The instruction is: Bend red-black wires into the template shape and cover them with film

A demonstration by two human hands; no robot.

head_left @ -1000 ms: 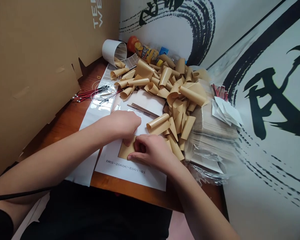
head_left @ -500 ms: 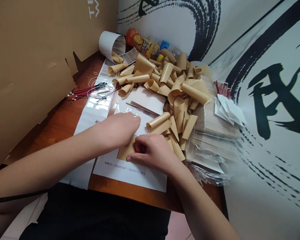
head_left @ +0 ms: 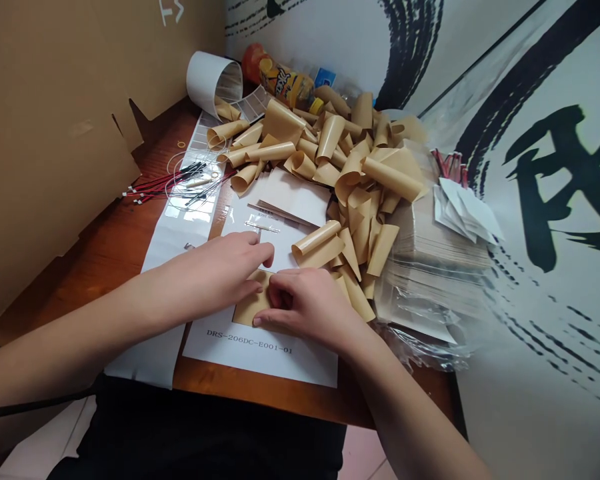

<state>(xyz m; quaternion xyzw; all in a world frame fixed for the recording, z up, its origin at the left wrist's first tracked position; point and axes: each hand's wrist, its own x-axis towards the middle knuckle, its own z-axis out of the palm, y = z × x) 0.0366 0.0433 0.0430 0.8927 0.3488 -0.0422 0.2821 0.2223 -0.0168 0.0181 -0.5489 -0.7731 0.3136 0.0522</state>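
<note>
A flat square of brown paper [head_left: 244, 312] lies on a white printed sheet [head_left: 260, 360] near the table's front edge. Curled over the square's right part, my right hand [head_left: 307, 300] presses it with thumb and bent fingers; what lies under the palm is hidden. My left hand [head_left: 233, 267] is just left of it, palm down, fingers apart and holding nothing, its thumb close to the brown square. Beyond the hands is a small clear bag with a thin light strip [head_left: 263, 227]. A stack of pale cards [head_left: 295, 193] lies behind that.
Curled brown paper pieces [head_left: 350, 167] heap up behind and to the right. A plastic-wrapped card stack [head_left: 435, 260] stands right, with white slips [head_left: 465, 210] on top. Red and black wires [head_left: 185, 180] lie on a label strip [head_left: 155, 293] at left. A cardboard wall [head_left: 55, 133] borders the left.
My left hand has drawn back to the left from the clear bag, and its fingers have spread. My right hand stays on the brown paper. The view has shifted slightly.
</note>
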